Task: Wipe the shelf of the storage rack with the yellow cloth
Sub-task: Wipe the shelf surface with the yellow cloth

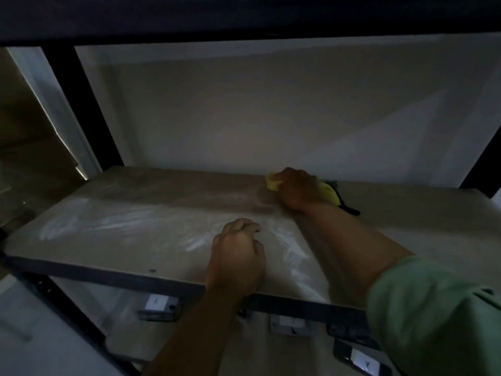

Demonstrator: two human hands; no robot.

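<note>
The shelf (130, 234) of the storage rack is a pale board with whitish dusty streaks across its front half. My right hand (296, 189) presses the yellow cloth (273, 183) flat against the board near the back wall, right of the middle; the cloth shows at both sides of the hand, with a dark trailing edge behind the wrist. My left hand (237, 256) rests on the front part of the shelf, its fingers curled with nothing in them.
A black upright post (81, 104) stands at the back left and a dark shelf (244, 17) hangs overhead. Below the front rail (108, 276) lie several small dark devices with white labels (160, 306). The scene is dim.
</note>
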